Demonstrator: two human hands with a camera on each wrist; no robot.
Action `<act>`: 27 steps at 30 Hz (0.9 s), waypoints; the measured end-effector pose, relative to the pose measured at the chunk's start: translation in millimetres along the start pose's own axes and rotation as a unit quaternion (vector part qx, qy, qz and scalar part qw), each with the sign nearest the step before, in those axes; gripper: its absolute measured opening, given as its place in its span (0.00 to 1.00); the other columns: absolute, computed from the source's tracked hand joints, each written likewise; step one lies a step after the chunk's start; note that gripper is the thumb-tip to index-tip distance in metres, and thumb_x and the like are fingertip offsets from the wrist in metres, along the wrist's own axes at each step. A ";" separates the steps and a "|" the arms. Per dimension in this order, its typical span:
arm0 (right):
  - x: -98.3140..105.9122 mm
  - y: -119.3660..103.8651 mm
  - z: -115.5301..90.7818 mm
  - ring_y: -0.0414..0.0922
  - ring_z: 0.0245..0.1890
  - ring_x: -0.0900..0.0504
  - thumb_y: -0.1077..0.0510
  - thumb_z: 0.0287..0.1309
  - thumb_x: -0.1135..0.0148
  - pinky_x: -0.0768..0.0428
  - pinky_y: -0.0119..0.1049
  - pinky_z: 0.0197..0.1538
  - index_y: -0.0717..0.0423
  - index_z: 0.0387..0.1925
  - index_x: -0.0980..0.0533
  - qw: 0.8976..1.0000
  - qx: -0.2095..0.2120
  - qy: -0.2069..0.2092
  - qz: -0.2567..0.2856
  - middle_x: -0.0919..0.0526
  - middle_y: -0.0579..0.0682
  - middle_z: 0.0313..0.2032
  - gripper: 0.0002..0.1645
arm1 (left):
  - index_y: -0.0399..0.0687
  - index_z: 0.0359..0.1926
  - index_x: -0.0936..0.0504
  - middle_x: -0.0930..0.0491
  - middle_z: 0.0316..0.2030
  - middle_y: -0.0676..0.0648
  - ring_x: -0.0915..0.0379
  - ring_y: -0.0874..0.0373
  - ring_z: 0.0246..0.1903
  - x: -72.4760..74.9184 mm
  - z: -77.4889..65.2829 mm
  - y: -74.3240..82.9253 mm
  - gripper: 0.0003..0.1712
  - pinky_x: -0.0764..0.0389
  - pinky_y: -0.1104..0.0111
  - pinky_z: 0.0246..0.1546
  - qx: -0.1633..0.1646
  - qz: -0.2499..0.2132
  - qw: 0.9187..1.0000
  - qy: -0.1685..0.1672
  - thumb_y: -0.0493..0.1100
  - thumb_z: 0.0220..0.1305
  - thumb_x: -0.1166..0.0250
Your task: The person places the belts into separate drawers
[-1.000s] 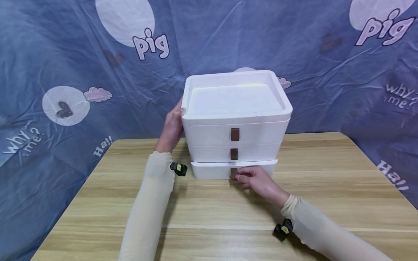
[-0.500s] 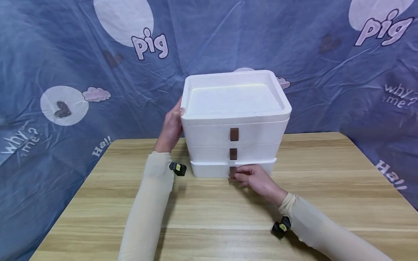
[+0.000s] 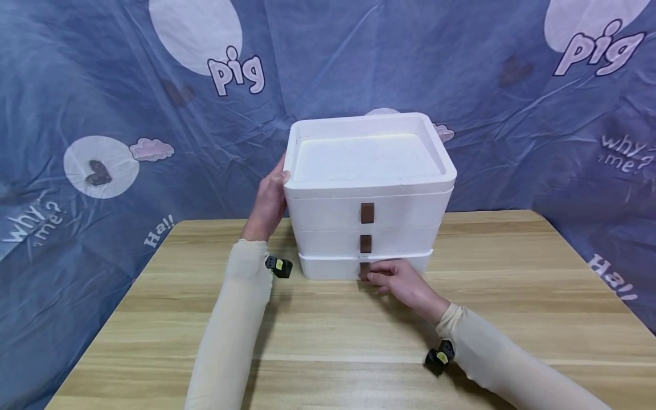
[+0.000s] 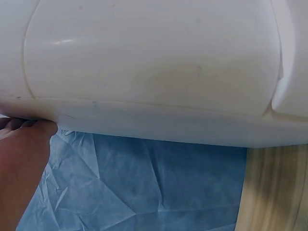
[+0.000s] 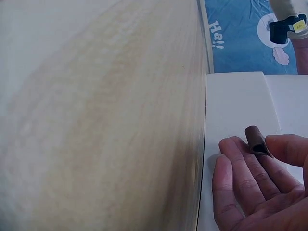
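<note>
A white three-drawer storage box (image 3: 325,213) stands at the back of the table, with a shallow recessed top. My left hand (image 3: 269,199) holds its left side, thumb at the top rim's front corner; the other fingers are mostly hidden behind that side. Low at the front, my right hand (image 3: 405,283) pinches the brown pull tab (image 5: 254,137) of the bottom drawer (image 3: 328,267). That drawer's front stands slightly forward of the two above. In the right wrist view the thumb meets the looped tab from one side, with fingers on the other.
Two more brown tabs, an upper tab (image 3: 367,213) and a middle tab (image 3: 365,244), sit on the higher drawers. The wooden table (image 3: 328,341) extends in front and to both sides. A blue printed cloth (image 3: 328,57) hangs close behind the box.
The bottom drawer has slid in slightly, with the right hand moving a little along with it. The left hand keeps its place on the box.
</note>
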State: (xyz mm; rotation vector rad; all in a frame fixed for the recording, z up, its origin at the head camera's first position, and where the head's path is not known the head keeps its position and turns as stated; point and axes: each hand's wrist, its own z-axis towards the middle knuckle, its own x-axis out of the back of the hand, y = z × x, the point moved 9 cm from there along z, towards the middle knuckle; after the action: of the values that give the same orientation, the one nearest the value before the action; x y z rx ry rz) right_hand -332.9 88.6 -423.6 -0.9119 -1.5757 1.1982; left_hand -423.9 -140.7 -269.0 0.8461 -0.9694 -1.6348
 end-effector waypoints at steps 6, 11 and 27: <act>0.7 0.1 1.0 0.55 0.44 0.17 0.66 0.63 0.41 0.18 0.45 0.43 0.74 0.50 0.22 1.000 -0.001 0.001 0.004 0.17 0.61 0.46 0.17 | 0.48 0.77 0.48 0.46 0.74 0.50 0.49 0.58 0.70 -0.7 -0.2 1.3 0.42 0.45 0.61 0.68 -0.004 0.000 1.000 -0.002 0.51 0.61 0.53; 2.2 -0.5 1.8 0.54 0.44 0.17 0.64 0.63 0.40 0.18 0.45 0.43 0.73 0.51 0.22 1.000 -0.001 0.002 -0.002 0.17 0.62 0.47 0.18 | 0.49 0.77 0.48 0.46 0.74 0.50 0.48 0.58 0.70 -2.4 -0.6 3.6 0.42 0.44 0.60 0.68 -0.004 0.005 1.000 -0.003 0.51 0.61 0.53; 2.9 3.0 0.8 0.56 0.44 0.17 0.63 0.64 0.42 0.18 0.46 0.44 0.75 0.54 0.25 1.000 -0.012 0.009 0.000 0.18 0.63 0.48 0.22 | 0.49 0.77 0.48 0.48 0.75 0.52 0.50 0.60 0.71 -0.1 -0.2 -2.1 0.43 0.45 0.62 0.68 0.005 0.010 1.000 -0.002 0.50 0.61 0.53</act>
State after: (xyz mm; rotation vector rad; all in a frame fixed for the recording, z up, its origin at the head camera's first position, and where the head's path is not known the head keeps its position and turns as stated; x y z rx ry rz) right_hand -334.4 91.9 -426.0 -0.9347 -1.5780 1.1704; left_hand -424.6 -140.2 -271.0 0.8381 -0.9855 -1.6163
